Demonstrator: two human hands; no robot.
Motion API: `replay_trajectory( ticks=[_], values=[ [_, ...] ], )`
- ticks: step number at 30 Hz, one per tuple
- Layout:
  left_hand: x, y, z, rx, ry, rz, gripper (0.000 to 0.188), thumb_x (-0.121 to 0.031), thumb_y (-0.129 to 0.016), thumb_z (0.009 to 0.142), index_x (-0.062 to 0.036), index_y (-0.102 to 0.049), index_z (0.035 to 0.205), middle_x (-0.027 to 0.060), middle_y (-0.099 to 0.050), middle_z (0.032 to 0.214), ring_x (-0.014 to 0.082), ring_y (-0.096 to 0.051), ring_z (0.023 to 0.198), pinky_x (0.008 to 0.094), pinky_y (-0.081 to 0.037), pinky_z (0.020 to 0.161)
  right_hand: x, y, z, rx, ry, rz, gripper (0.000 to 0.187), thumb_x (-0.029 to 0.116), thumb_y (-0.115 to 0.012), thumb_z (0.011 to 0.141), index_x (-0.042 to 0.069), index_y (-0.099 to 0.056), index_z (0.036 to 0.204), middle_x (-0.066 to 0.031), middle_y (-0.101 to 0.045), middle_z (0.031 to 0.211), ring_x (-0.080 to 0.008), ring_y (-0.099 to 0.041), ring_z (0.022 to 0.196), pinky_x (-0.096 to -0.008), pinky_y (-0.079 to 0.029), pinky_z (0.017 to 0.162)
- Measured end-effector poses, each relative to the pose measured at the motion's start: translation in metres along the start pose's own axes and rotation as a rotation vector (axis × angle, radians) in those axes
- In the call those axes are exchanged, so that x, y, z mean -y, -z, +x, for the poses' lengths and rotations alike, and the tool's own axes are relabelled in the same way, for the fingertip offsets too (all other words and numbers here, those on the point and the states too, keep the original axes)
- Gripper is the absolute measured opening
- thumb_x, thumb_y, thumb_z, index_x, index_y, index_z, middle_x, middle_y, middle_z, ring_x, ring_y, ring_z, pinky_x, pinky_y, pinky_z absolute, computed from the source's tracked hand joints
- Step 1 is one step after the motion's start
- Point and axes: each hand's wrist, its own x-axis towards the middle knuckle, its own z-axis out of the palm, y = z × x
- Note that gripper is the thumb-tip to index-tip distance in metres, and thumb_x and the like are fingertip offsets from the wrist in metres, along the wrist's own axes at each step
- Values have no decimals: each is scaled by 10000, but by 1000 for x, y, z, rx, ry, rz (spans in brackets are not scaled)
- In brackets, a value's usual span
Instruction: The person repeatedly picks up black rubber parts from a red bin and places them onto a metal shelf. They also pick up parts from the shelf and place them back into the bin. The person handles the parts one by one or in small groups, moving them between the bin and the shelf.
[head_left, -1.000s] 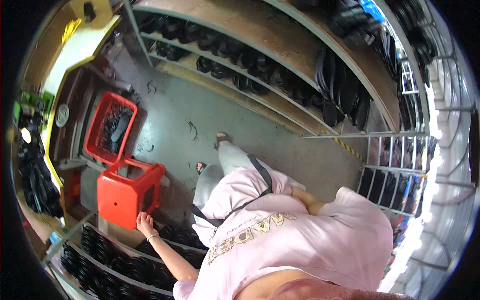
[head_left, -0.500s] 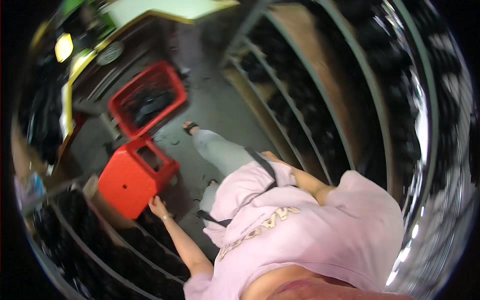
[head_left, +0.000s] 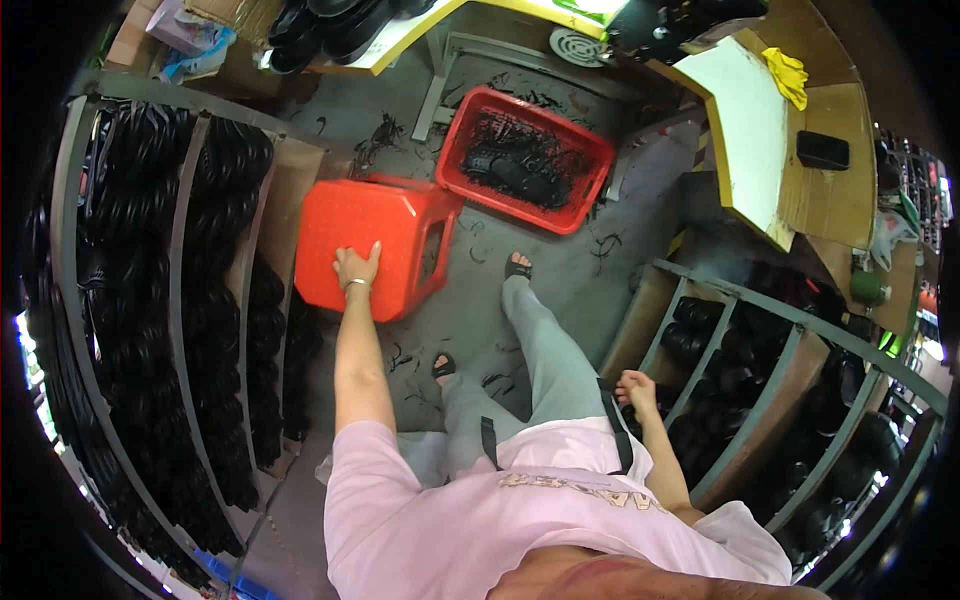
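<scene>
My left hand (head_left: pixel 356 266) rests on the flat seat of a red plastic stool (head_left: pixel 325 225), its fingers spread and its thumb apart. The stool stands on the floor ahead of me to the left, and an opening shows in its side. Just beyond its right corner sits a red plastic basket (head_left: pixel 455 155) holding dark scraps and black pieces. My right hand (head_left: pixel 636 388) hangs by my right hip, beside a rack, with fingers loosely curled and nothing seen in them.
Metal racks (head_left: pixel 178 300) filled with black curved pieces line my left; another rack (head_left: pixel 790 370) stands at my right. Black trimmings (head_left: pixel 385 135) litter the floor. A yellow-edged worktable (head_left: pixel 735 130) at the far right has a cardboard box (head_left: pixel 835 205) and yellow glove (head_left: pixel 787 77) beside it.
The view has swung, so the stool and basket sit farther right. My left hand has shifted from the stool's near edge onto its seat. My right hand is now loosely curled beside the rack.
</scene>
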Motion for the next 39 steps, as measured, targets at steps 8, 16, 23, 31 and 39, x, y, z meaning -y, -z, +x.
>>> replay_trajectory(
  ticks=[8,16,23,31,39],
  values=[
    [-2,-27,-102,270,-181,-2,709,-549,-531,799,107,-565,1065,240,-445,1191,422,-384,1104,452,-307,994,39,21,16,112,21,-232,174,135,-582,867,32,-602,1005,-51,-611,772,-123,-570,639,-262,-466,531],
    [-39,-65,-189,496,157,-80,813,-529,-600,743,128,-448,1198,237,-311,1344,373,-348,1205,407,-318,1015,157,12,75,186,217,53,177,143,-552,874,52,-555,1026,-71,-617,773,-162,-596,593,-278,-483,477],
    [-19,-71,-181,492,154,-505,299,-347,-640,758,-50,-666,785,137,-639,781,256,-603,771,360,-471,728,199,18,103,191,548,273,232,180,-597,862,67,-576,1064,-77,-618,792,-160,-607,607,-252,-484,464],
    [-106,179,-242,144,-452,-748,422,-180,-653,779,-52,-410,458,19,-444,431,82,-422,395,274,-334,390,2,79,157,-6,-98,277,168,164,-568,815,36,-550,922,-114,-590,699,-241,-598,529,-409,-511,445],
    [-169,232,-241,353,-1404,-608,392,-115,-682,737,-48,-385,489,85,-362,473,221,-400,421,338,-301,421,24,40,150,-61,-48,492,231,196,-566,846,64,-539,1034,-89,-596,806,-211,-602,636,-349,-510,519]
  ],
)
